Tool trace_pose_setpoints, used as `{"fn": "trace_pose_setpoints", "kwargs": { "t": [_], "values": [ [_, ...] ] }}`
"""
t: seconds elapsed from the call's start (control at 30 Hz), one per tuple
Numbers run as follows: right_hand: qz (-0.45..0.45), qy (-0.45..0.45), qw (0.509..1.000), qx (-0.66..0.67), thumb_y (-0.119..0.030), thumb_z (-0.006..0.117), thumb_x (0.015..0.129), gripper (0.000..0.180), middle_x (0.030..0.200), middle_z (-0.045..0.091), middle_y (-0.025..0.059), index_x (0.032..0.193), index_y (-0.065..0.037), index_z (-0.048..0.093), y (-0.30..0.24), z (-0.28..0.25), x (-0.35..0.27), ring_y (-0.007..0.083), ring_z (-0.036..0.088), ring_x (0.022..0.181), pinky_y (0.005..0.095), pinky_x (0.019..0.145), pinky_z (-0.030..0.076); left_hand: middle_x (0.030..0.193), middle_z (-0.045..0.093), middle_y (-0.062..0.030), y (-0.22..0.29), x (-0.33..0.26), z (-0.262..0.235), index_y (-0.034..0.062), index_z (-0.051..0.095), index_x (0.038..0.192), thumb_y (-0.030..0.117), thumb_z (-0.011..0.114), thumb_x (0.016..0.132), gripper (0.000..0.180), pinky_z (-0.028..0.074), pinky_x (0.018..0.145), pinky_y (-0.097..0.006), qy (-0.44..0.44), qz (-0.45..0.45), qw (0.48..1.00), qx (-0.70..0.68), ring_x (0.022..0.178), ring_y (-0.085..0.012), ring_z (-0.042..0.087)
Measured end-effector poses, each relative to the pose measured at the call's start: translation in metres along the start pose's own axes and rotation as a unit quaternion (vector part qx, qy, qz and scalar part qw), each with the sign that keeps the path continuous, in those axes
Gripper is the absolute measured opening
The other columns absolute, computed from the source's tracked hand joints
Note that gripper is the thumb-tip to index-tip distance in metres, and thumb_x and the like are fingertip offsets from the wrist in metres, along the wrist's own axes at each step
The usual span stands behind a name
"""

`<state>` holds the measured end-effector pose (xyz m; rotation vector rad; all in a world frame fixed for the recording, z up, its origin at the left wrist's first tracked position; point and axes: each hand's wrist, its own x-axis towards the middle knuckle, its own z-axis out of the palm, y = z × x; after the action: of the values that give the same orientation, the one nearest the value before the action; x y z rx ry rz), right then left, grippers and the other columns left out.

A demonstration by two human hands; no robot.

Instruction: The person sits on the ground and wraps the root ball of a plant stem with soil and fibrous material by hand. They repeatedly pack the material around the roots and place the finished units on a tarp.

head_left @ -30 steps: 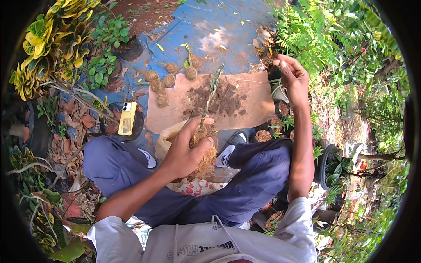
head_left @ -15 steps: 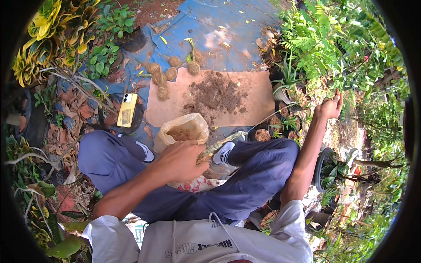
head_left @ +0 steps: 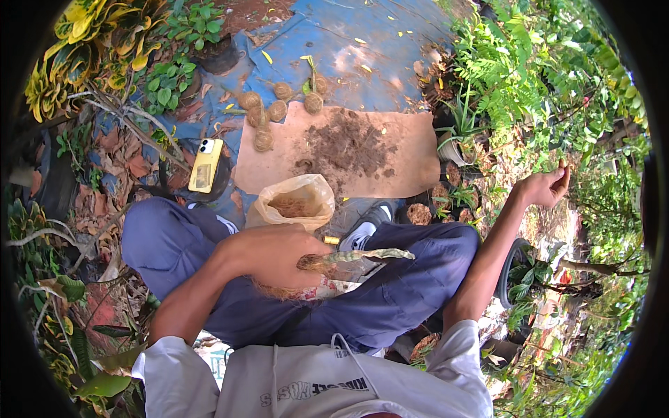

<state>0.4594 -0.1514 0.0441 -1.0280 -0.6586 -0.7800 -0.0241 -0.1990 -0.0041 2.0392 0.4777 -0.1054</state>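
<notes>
My left hand is over my lap, closed around the fibre-wrapped base of a snake plant cutting. Its long mottled green leaf points to the right, and loose brown fibre hangs under the hand. Out to the right, beyond my knee, my right hand is raised with its fingers pressed together; anything in them is too fine to make out. In front of my left hand stands a pale plastic bag with brown fibre inside. A small yellow cylinder lies beside the bag, near my foot.
A brown sheet bearing dark soil lies ahead on a blue tarp. Several fibre-wrapped balls cluster at its left edge. A yellow phone rests farther left. Potted plants and foliage line the right.
My left hand has drawn back towards my lap, and the leaf has swung round to point right. My right hand has moved slightly outward and lower, its fingers turned.
</notes>
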Motion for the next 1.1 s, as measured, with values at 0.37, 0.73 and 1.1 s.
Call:
{"fn": "trace_pose_setpoints", "kwargs": {
  "t": [0.37, 0.73, 1.1],
  "values": [
    [0.263, -0.631, 0.681, 0.261, -0.004, 0.060, 0.096, 0.016, 0.099, 0.071, 0.0094, 0.109, 0.000, 0.068, -0.143, 0.010, -0.103, 0.0096, 0.063, 0.083, 0.0229, 0.072, 0.048, 0.115, 0.066, -0.0185, 0.005, 0.014, -0.011, -0.0056, 0.051, 0.130, 0.019, 0.043, 0.089, 0.048, 0.055, 0.076, -0.033, 0.288, 0.082, 0.780, -0.550, 0.081, -0.0195, 0.066],
    [0.280, -0.809, 0.393, 0.335, 0.003, 0.057, 0.093, 0.014, 0.092, 0.073, 0.0088, 0.105, 0.000, 0.065, -0.204, -0.003, -0.151, 0.0141, 0.069, 0.085, 0.0308, 0.078, 0.052, 0.098, 0.064, -0.0150, 0.004, 0.020, -0.007, -0.0056, 0.055, 0.121, 0.020, 0.044, 0.090, 0.042, 0.057, 0.072, -0.034, 0.314, 0.057, 0.713, -0.625, 0.082, -0.0205, 0.067],
    [0.294, -0.827, 0.429, 0.214, -0.001, 0.059, 0.096, 0.018, 0.093, 0.073, 0.0098, 0.113, 0.004, 0.062, -0.189, -0.004, -0.137, 0.0090, 0.066, 0.086, 0.0222, 0.072, 0.049, 0.103, 0.065, -0.0224, -0.001, 0.018, -0.011, -0.0018, 0.057, 0.097, 0.016, 0.045, 0.090, 0.022, 0.055, 0.079, -0.038, 0.459, 0.149, 0.692, -0.537, 0.083, -0.0227, 0.066]
  ]
}}
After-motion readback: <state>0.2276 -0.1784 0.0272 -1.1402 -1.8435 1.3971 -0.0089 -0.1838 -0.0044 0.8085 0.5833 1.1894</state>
